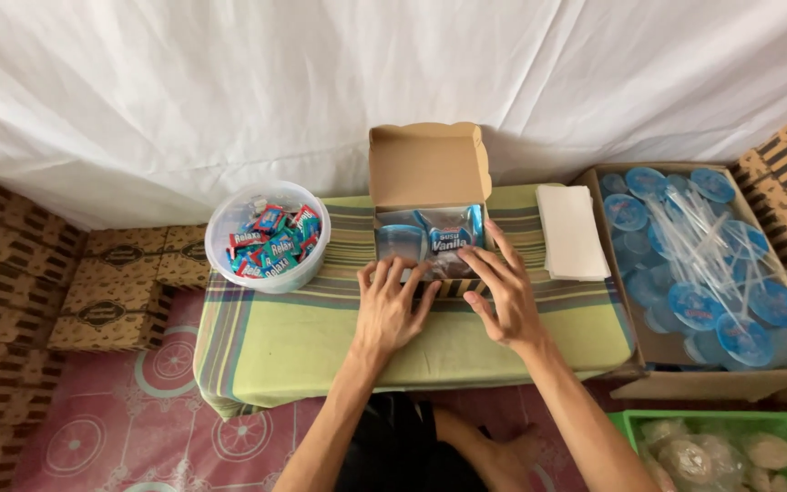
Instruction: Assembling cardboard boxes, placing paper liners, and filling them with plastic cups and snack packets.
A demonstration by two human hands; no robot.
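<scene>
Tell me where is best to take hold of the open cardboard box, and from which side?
Probably by the two short side walls of the cardboard box, one hand on each, coming from the near side. The lid stands up at the far edge and packets fill the inside, so neither offers a firm grip.

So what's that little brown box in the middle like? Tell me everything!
The small box looks like plain brown cardboard. Its hinged lid stands open at the back, its inside bare. It sits on the striped green cloth, between a tub and a white stack. Inside lie a shiny blue packet, a clear cup with a blue lid and something dark, too hidden to tell. The left hand rests on its front edge, and the right hand reaches its fingers inside.
</scene>
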